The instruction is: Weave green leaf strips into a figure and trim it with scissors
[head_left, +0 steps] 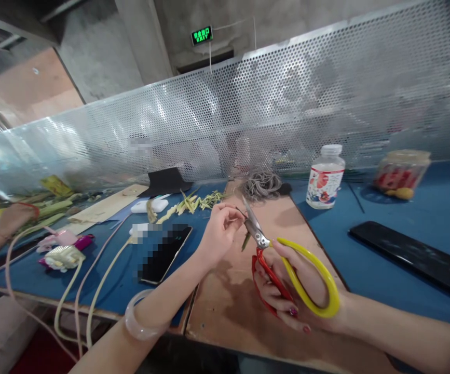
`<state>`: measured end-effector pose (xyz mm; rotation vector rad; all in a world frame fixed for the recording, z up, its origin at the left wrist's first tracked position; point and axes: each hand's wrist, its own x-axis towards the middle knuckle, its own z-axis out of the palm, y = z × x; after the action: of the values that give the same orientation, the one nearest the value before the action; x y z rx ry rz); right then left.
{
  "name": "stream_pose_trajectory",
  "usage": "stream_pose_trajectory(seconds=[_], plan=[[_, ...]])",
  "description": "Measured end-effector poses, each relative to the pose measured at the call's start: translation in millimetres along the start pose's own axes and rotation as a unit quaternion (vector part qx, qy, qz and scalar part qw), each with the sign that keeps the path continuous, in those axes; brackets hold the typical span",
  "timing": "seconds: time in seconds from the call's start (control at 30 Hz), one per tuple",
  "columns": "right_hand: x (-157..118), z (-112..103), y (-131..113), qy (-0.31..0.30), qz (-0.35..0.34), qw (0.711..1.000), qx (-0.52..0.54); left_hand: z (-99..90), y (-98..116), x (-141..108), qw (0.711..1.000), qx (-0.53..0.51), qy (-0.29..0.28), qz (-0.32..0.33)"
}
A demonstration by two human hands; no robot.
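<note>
My right hand (pixel 287 291) is wrapped round a pair of scissors (pixel 261 241) with one yellow and one red handle loop. Their metal blades are parted and point up and to the left. Close by the blades, my left hand (pixel 221 228) pinches something thin and small at its fingertips; its kind is unclear. Just beneath the fingers shows a small dark green strip (pixel 245 241), and I cannot tell whether it hangs from them. Behind both hands lies a coil of grey cord (pixel 262 185) on the brown board (pixel 225 317).
A phone (pixel 166 254) with cables lies left, beside yellow-green plaited pieces (pixel 188 203). To the right stand a white-capped bottle (pixel 326 176) and a jar (pixel 401 174), near a black phone-like slab (pixel 411 257). A perforated metal screen (pixel 193 124) closes the back. Another person's hand (pixel 14 221) is far left.
</note>
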<state>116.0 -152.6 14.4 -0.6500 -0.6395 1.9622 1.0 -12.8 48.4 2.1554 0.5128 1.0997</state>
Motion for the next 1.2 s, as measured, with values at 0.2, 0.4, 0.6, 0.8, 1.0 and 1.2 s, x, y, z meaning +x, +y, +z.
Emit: stream_pose_trajectory(seconds=[0.2, 0.4, 0.6, 0.8, 1.0, 1.2], plan=[[-1.3, 1.0, -0.1, -0.014, -0.002, 1.0, -0.011, 0.4, 0.4, -0.1, 0.999, -0.033, 0.009, -0.017], [-2.4, 0.9, -0.9, -0.016, -0.003, 1.0, -0.009, 0.6, 2.5, -0.8, 1.0, -0.023, 0.012, -0.014], [-2.6, -0.7, -0.3, 0.005, 0.0, 1.0, -0.016, 0.8, -0.1, -1.3, 0.999, -0.04, 0.0, -0.01], [-2.8, 0.3, -1.3, -0.006, 0.006, 1.0, -0.008, 1.3, -1.3, -1.6, 0.999, -0.031, -0.007, 0.014], [-3.0, 0.9, -1.4, 0.003, 0.012, 1.0, -0.011, 1.9, 0.8, -2.6, 0.999, -0.033, -0.015, 0.029], [-3.5, -3.7, -0.3, 0.013, 0.021, 1.0, -0.01, 1.5, 3.1, -4.0, 0.999, -0.038, -0.018, 0.03]])
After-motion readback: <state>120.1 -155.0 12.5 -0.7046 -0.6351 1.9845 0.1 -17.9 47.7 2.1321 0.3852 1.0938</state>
